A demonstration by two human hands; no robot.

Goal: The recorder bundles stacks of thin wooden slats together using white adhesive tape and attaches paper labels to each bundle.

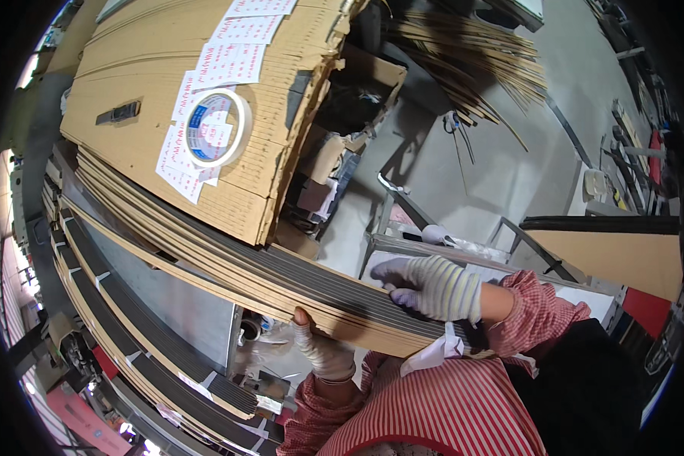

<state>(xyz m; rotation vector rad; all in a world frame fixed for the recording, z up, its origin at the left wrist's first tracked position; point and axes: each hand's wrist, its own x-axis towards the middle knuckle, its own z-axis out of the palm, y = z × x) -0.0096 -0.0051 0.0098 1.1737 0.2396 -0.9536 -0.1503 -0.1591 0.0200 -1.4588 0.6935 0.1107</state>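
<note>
A bundle of long thin strips (342, 292), tan on the near side and dark along the top, runs slantwise from the upper left to my body. My left hand (325, 353), in a pale glove with a bare thumb tip, holds the bundle's near side from below. Across its far side, close to the right end, my right hand (441, 289) in a striped glove grips with bent fingers. Some fingers of both hands are hidden. White paper (435, 351) is wrapped around that right end.
A cardboard-topped table (235, 205) carries a tape roll (239, 137), printed sheets (239, 64) and a dark cutter knife (119, 113). Tied strip bundles (140, 334) lie at the left. Loose sticks (463, 57) are at the back; a metal frame (403, 201) stands beyond my right hand.
</note>
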